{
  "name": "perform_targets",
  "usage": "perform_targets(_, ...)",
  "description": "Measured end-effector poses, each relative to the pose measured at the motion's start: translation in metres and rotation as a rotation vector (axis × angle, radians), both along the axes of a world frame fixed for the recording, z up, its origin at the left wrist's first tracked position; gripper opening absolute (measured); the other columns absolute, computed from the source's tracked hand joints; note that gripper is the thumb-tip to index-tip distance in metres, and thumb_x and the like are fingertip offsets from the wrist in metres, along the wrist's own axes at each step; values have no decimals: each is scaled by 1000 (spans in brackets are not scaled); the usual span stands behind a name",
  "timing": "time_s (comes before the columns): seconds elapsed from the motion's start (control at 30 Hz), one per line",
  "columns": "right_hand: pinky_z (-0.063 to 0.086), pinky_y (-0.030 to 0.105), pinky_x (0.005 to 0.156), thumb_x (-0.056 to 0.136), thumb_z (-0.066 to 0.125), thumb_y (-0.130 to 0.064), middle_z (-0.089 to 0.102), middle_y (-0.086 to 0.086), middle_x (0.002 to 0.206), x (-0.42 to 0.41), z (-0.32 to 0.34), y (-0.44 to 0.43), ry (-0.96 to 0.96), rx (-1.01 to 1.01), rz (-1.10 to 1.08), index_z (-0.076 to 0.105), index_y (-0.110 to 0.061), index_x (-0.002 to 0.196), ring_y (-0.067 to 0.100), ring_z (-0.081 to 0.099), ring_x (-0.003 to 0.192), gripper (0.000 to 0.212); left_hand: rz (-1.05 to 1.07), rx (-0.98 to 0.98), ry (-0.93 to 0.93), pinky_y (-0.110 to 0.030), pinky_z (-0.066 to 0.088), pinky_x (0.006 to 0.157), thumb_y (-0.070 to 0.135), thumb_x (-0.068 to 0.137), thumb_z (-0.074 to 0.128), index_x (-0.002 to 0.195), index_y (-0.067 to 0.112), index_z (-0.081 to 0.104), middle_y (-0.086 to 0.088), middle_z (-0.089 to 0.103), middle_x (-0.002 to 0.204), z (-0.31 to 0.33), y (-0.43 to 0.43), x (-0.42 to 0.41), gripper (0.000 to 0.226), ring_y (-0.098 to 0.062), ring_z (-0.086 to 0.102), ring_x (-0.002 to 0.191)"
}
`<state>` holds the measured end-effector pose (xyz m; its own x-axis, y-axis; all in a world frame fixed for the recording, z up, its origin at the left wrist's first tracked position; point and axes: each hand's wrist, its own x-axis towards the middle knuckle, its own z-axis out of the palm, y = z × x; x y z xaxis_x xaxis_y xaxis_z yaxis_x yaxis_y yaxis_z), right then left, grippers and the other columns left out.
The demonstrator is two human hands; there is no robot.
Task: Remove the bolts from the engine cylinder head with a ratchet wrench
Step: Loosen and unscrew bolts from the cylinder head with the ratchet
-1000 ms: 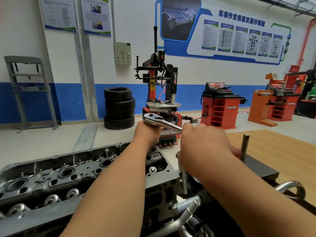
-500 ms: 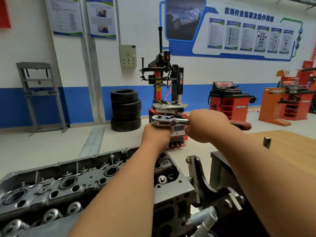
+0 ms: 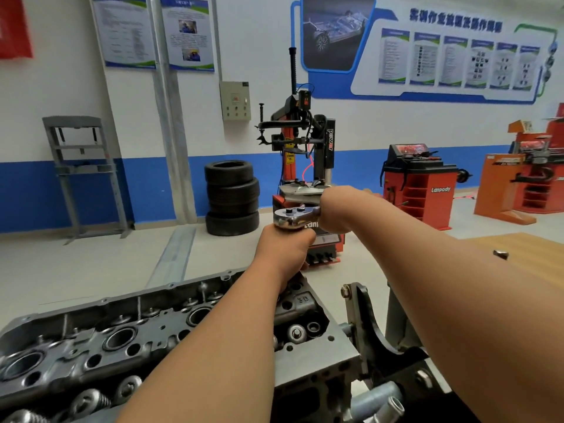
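The grey engine cylinder head [image 3: 128,340] lies across the lower left on its stand. A chrome ratchet wrench [image 3: 294,216] stands over the head's far right end. My left hand [image 3: 283,250] grips the extension under the ratchet head; what it sits on is hidden by the hand. My right hand [image 3: 338,209] grips the wrench handle close to the ratchet head, and most of the handle is hidden behind it. A bolt head [image 3: 296,332] shows in a recess near the right end.
A black engine stand bracket [image 3: 366,325] holds the head at right. A wooden table [image 3: 537,254] with a small metal piece [image 3: 500,254] is at far right. Stacked tyres [image 3: 232,198], a tyre changer [image 3: 305,154] and red machines [image 3: 418,184] stand on the floor beyond.
My right hand has swung the wrench handle away from me and leftward, from near the stand to beside the ratchet head. My left hand stays under the ratchet head.
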<state>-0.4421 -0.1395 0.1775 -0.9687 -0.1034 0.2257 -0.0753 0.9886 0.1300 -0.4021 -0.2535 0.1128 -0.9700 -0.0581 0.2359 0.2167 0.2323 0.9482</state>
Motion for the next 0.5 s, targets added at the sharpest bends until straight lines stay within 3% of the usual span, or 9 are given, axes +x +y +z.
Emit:
perform_targets(0.07, 45, 41, 84, 88, 46, -16, 50, 4, 79, 17, 0, 5, -4, 7, -61, 50, -14, 80, 23, 53, 79, 10, 17, -5, 22, -29, 47, 56, 11, 78, 58, 64, 17, 58, 10, 49, 37, 1, 1, 1, 15, -16, 49, 53)
perform_targets(0.13, 43, 46, 91, 88, 46, -21, 51, 2, 83, 42, 1, 10, -36, 26, -110, 54, -16, 92, 27, 55, 90, 10, 33, -14, 50, -26, 42, 53, 11, 79, 59, 64, 18, 57, 10, 51, 39, 3, 4, 5, 18, -20, 56, 58)
perform_targets(0.23, 48, 37, 71, 90, 50, -35, 52, 0, 81, 90, -3, 13, -18, 35, -116, 50, -14, 114, 25, 56, 82, 32, 51, -113, 96, -28, 45, 59, 12, 87, 56, 66, 19, 55, 4, 56, 58, 5, 5, 10, 22, -29, 66, 77)
perform_targets(0.3, 37, 31, 53, 89, 54, -36, 49, 1, 77, 123, -10, 5, 26, 81, -106, 37, -13, 128, 23, 50, 69, 49, 75, -87, 131, -31, 48, 70, 12, 90, 55, 75, 16, 58, -4, 63, 76, 5, 6, 11, 15, -32, 66, 88)
perform_targets(0.37, 27, 29, 45, 87, 53, -25, 43, 1, 71, 147, -17, -7, 52, 136, -63, 33, -11, 131, 20, 40, 57, 50, 83, -62, 122, -27, 44, 73, 14, 94, 47, 85, 16, 56, -6, 67, 95, 7, 5, 18, 14, -27, 64, 95)
perform_targets(0.43, 25, 29, 44, 84, 49, -13, 39, 1, 69, 157, -17, -15, 42, 145, -9, 37, -10, 124, 20, 37, 55, 42, 103, -88, 156, -25, 42, 68, 12, 94, 46, 77, 18, 49, -4, 65, 88, 7, 3, 22, 18, -26, 63, 89)
perform_targets(0.5, 27, 31, 46, 83, 48, -7, 41, 1, 70, 159, -9, -13, 18, 106, 8, 42, -12, 116, 19, 40, 58, 34, 106, -127, 144, -23, 44, 53, 8, 88, 53, 66, 14, 50, -4, 62, 67, 5, 0, 21, 22, -24, 58, 65)
